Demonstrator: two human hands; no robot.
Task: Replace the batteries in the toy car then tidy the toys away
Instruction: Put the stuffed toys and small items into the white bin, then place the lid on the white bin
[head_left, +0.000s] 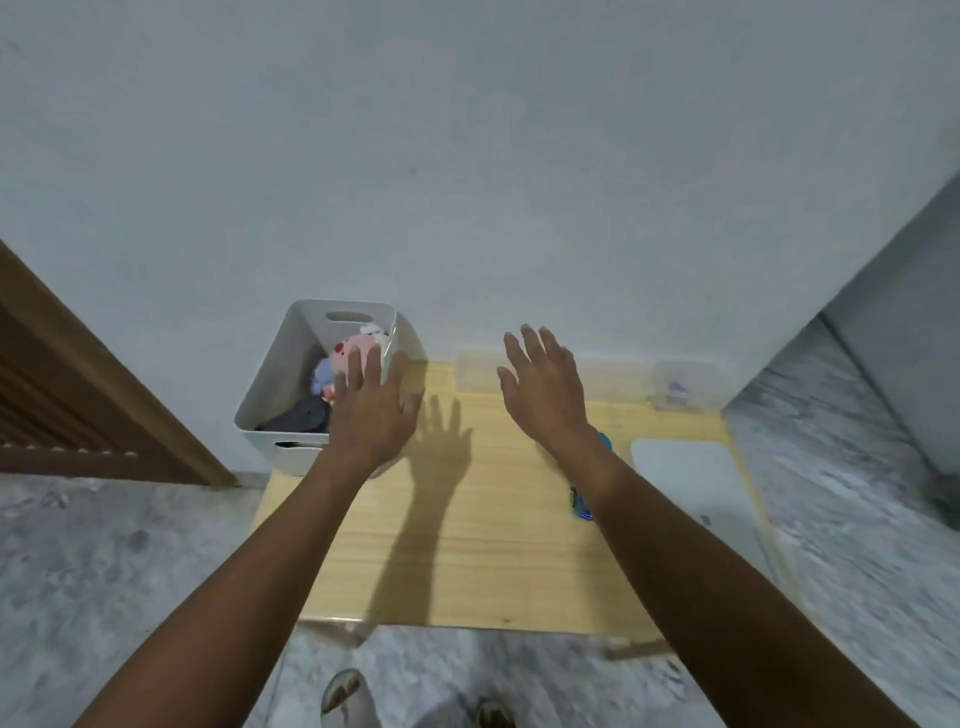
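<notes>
Both my hands, left hand (375, 410) and right hand (545, 389), are spread flat, holding nothing. The toy car (584, 506) waits right of the white bin (270, 384), under my right arm.

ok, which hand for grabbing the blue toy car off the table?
Right, probably. The blue toy car lies under the right forearm, just behind the right hand. The left hand hovers open across the table, over the white bin.

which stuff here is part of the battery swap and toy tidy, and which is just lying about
Part of the job:
- blue toy car, mostly hidden under the right forearm
- white bin holding a pink soft toy
- left hand and right hand, both open and empty

Just lying about:
- white mat
- two clear boxes by the wall; contents unclear
- wooden table
</notes>
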